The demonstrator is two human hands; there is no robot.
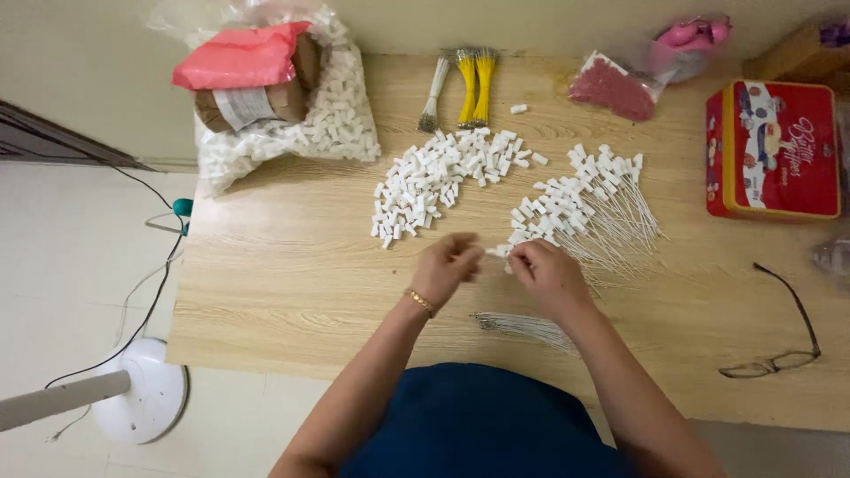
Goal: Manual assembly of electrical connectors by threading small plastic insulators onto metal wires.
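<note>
My left hand (pixel 448 265) and my right hand (pixel 547 271) meet over the middle of a light wooden table (pixel 292 283), fingertips pinched together on a small white plastic connector (pixel 496 251). A gold bracelet circles my left wrist. Just beyond my left hand lies a heap of loose white connectors (pixel 443 177). Beyond my right hand is a pile of white connectors fitted with thin white wires (pixel 589 208). A bundle of thin white wires (pixel 522 326) lies under my right forearm.
A clear bag of white connectors (pixel 328 124) with a red packet and a brown box on top sits at the far left. Yellow and white wire bundles (pixel 465 88), a bag of red parts (pixel 613 88), a red tin (pixel 772 149) and eyeglasses (pixel 779 336) are also here.
</note>
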